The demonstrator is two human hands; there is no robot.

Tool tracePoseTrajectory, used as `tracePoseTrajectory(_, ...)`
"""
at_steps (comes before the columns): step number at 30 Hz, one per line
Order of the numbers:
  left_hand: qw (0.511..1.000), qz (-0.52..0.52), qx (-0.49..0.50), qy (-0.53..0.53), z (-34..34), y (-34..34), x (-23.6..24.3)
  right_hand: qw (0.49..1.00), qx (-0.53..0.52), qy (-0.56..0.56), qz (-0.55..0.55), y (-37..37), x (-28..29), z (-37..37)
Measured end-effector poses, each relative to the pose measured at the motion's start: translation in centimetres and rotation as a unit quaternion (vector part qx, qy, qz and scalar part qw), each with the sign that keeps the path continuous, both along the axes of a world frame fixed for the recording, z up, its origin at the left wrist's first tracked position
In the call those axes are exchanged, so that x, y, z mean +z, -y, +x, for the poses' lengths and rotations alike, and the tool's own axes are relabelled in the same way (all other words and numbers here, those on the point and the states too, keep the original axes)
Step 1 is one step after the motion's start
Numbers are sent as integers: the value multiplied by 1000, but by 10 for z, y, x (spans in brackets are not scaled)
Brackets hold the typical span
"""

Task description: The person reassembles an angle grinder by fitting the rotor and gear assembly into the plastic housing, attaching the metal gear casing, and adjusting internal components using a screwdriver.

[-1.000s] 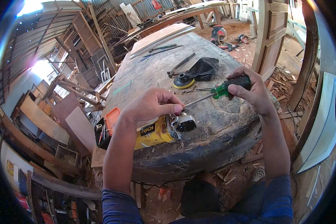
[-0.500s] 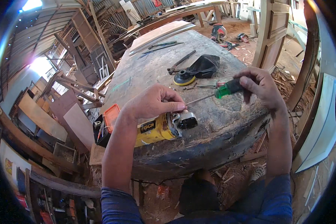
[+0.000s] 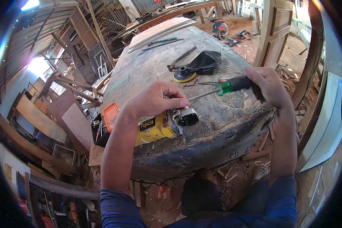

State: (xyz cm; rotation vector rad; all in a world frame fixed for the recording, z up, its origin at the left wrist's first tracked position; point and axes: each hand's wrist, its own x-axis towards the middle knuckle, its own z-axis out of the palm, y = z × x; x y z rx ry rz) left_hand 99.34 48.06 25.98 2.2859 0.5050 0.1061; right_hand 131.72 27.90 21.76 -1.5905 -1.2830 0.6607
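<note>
A yellow angle grinder (image 3: 155,130) lies near the front edge of the workbench, its metal gear head (image 3: 188,117) pointing right. My left hand (image 3: 157,99) reaches over it, thumb and forefinger pinched just above the gear head. What they pinch is too small to make out. My right hand (image 3: 269,86) is closed round the black and green handle of a screwdriver (image 3: 225,88). Its shaft runs nearly level to the left, and the tip ends at my left fingertips.
On the workbench (image 3: 148,72) beyond my hands lie a yellow-edged backing pad (image 3: 184,74), a black dust bag (image 3: 207,62) and a dark bar handle (image 3: 182,59). An open orange-lidded box (image 3: 110,117) sits left of my forearm. A panelled wooden door (image 3: 274,36) stands at right.
My right hand has turned on the screwdriver handle, its fingers now curled differently round the end. My left hand keeps its pinch by the gear head. The whole view has shifted slightly.
</note>
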Motion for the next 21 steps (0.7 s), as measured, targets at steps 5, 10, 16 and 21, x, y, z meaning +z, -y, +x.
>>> tracePoseTrajectory(5, 1000, -18, -5, 9, -1, -2, -4, 996, -15, 21, 91, -10, -16, 3)
tracePoseTrajectory(10, 1000, 13, 2, -3, 0, 2, 0, 978, 33, -8, 207, -8, -22, 4)
tracePoseTrajectory(16, 1000, 3, -14, 4, 4, 1, -3, 995, -67, -21, 73, -19, -33, 16)
tracePoseTrajectory(21, 1000, -3, -17, -1, 0, -1, -3, 976, -42, -96, 191, -11, -9, -25)
